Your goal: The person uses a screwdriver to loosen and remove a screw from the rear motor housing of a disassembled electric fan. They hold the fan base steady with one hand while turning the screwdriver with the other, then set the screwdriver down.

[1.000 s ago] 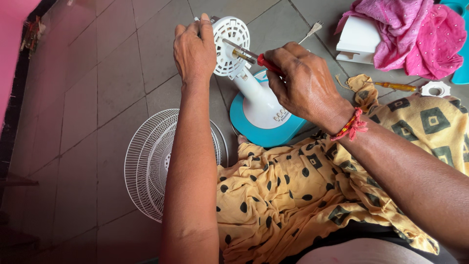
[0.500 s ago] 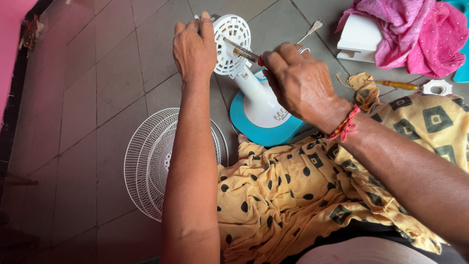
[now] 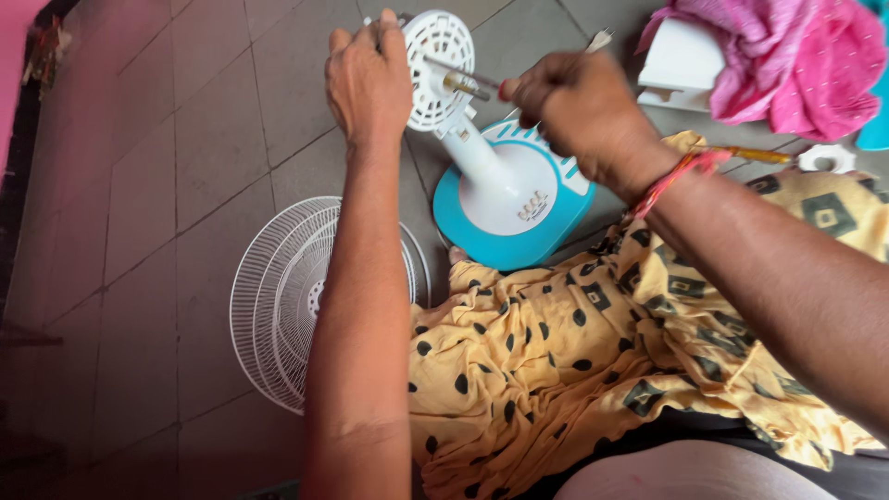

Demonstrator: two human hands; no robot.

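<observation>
Right hand point(image 3: 579, 111) shifted; grille point(image 3: 282, 296) beside arm.

Arms: bare, no sleeves in view.
Hands: left hand point(image 3: 369, 79) and right hand point(image 3: 574, 106), no rings or gloves visible.
Wrist: red-orange thread band point(image 3: 674, 176) on right.
Garment: yellow cloth point(image 3: 574, 361), black dots, square motifs.

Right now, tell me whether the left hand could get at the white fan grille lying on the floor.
Probably yes, once it lets go. The left hand is gripping the fan's motor head, so it is occupied. The fan grille lies flat on the tiled floor right beside that forearm, with nothing on top of it.
</observation>
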